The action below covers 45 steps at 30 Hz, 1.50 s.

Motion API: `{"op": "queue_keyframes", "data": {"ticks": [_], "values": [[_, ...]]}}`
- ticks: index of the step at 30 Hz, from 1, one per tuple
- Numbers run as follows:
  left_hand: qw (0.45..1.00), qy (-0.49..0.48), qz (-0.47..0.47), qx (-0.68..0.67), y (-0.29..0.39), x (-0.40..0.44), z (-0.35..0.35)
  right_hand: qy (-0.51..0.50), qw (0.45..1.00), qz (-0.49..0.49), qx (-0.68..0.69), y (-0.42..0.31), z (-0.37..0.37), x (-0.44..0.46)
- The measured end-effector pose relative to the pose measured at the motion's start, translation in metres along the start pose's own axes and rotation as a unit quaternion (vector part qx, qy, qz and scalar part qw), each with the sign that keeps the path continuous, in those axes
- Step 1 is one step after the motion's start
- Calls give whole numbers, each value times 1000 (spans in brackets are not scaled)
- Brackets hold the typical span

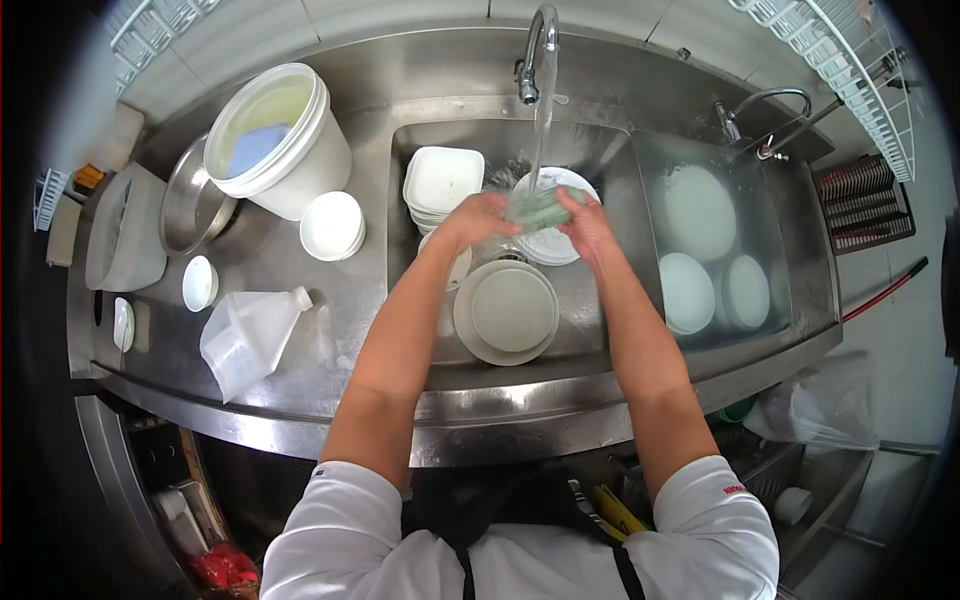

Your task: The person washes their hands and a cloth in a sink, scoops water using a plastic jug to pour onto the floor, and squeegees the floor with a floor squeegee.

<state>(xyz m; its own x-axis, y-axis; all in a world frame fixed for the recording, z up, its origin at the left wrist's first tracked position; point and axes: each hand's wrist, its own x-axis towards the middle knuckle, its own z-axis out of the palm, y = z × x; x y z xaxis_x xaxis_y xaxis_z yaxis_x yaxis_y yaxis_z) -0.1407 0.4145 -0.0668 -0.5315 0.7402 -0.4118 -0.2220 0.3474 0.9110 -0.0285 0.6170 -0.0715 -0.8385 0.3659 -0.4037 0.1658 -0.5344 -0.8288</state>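
My left hand [478, 218] and my right hand [588, 228] hold a pale green thing [540, 208] between them. Motion and water blur it, so I cannot tell its kind. A stream from the tap [546, 50] runs down right by it. Under my hands a stack of white plates [552, 248] stands in the middle sink basin. Square white dishes [443, 180] are piled at that basin's back left. Nearer to me sit stacked round plates [512, 312], and a white bowl [455, 268] is partly hidden by my left forearm.
Three white round dishes lie under water in the right basin [778, 290]. On the left counter stand a white bucket [325, 165] with a blue cloth, white bowls [332, 226], a clear plastic jug [250, 340] and a metal bowl [192, 215]. A wire rack [850, 70] hangs upper right.
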Motion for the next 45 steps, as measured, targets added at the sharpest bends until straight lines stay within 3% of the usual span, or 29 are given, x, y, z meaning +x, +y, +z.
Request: {"op": "queue_keyframes", "data": {"ticks": [1, 4, 7, 10, 11, 13, 16, 17, 18, 19, 20, 23, 25, 26, 29, 30, 31, 33, 34, 35, 37, 38, 40, 45], "values": [[999, 7, -32, -17, 6, -6, -3, -17, 1000, -7, 7, 2, -6, -2], [994, -13, 78, -76, 0, 0, 7, -63, 998, -21, 17, 4, -10, -9], [951, 40, 78, -298, 1, 14, 22, -27, 1000, 5, -16, 10, -18, -10], [945, 147, 150, -251, 6, 21, 28, 180, 978, 55, -95, 27, -42, -4], [959, 140, 140, -203, 7, 22, 29, 202, 959, 51, -195, 32, -49, -2], [980, 125, 114, -105, 15, 16, 30, 240, 890, 46, -386, 41, -54, -4], [984, 134, 111, 33, 32, 6, 45, 275, 763, -74, -580, 47, -41, 4], [984, 112, 136, 34, 31, 10, 48, 184, 887, -147, -398, 42, -31, 14], [983, 91, 159, 33, 24, 18, 51, 82, 955, -209, -192, 34, -16, 18], [981, 69, 181, 32, 19, 23, 53, -24, 980, -184, -73, 12, 12, -1], [980, 80, 184, 16, 17, 26, 53, -90, 982, -160, -37, 1, 27, -6], [978, 101, 172, -66, 29, 26, 49, -146, 959, -221, -100, 11, 50, 1], [970, 107, 131, -174, 53, 8, 37, -171, 944, -128, -251, 15, 47, -1], [965, 152, 138, -163, 59, 6, 31, -184, 924, -80, -325, 20, 46, -2], [917, 168, 165, -323, 74, -7, 10, -172, 927, -35, -330, 52, 39, -2], [895, 188, 200, -351, 71, -7, 3, -133, 963, -15, -234, 51, 42, -7], [925, 212, 174, -261, 59, 0, -6, -119, 954, -37, -273, 44, 43, -8], [957, 255, 114, -76, 37, 8, -15, -90, 929, -80, -350, 27, 37, -7], [940, 293, 40, 167, 32, 8, -11, -132, 919, -113, -355, 20, 36, -4], [931, 303, 88, 182, 26, 9, -1, -92, 849, -167, -493, 18, 37, -3], [905, 320, 183, 210, 21, 14, 26, -4, 640, -264, -722, 0, 47, -10], [946, 246, 189, 93, 20, 18, 36, -14, 605, -261, -752, -8, 52, -9], [967, 83, 193, -145, 16, 27, 52, -43, 679, -170, -713, -22, 60, 3], [931, 86, 133, -330, 1, 36, 64, -15, 901, -3, -433, -24, 59, 15]]}}
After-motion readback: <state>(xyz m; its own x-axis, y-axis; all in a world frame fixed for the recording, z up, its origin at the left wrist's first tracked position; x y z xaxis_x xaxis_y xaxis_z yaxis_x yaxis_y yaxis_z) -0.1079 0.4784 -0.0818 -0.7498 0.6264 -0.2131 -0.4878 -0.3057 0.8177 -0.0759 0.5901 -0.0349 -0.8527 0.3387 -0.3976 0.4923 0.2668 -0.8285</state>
